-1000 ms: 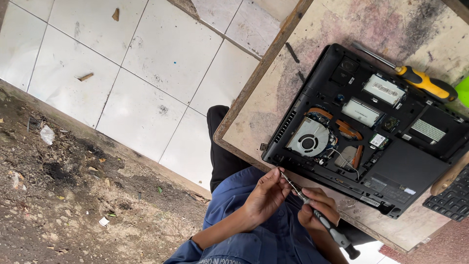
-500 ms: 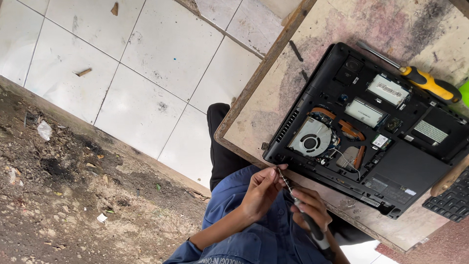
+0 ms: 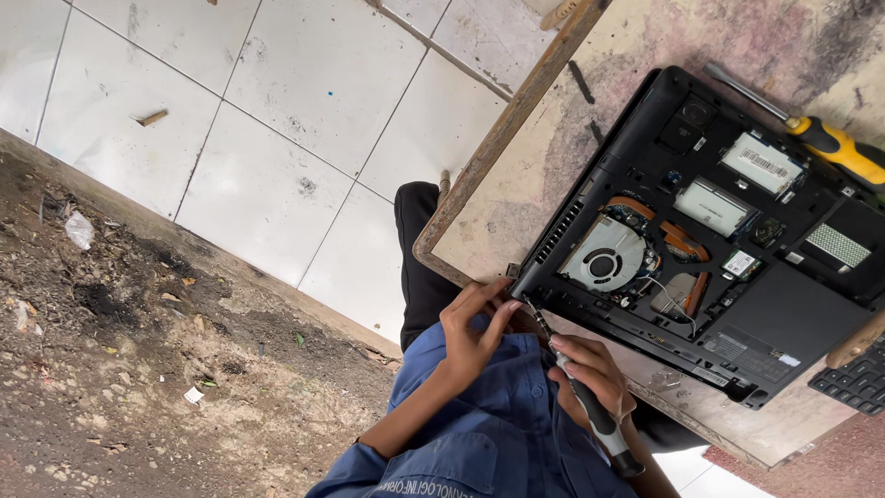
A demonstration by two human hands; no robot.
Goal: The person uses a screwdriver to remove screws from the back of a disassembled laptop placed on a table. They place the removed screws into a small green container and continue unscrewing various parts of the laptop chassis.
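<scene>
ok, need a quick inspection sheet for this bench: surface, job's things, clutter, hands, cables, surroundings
Surface: worn, stained wooden table with a raised edge strip.
Job's things: opened laptop, bottom cover off, fan and boards exposed; slim dark screwdriver with its tip at the laptop's near corner.
Clutter: yellow-handled screwdriver beside the laptop's far edge; black keyboard partly in view at the right edge.
Hands: right hand wrapped around the slim screwdriver's handle; left hand pinching its shaft near the tip.
Cables: thin white wire inside the laptop, by the fan.
Surroundings: white tiled floor, then bare soil with litter.
</scene>
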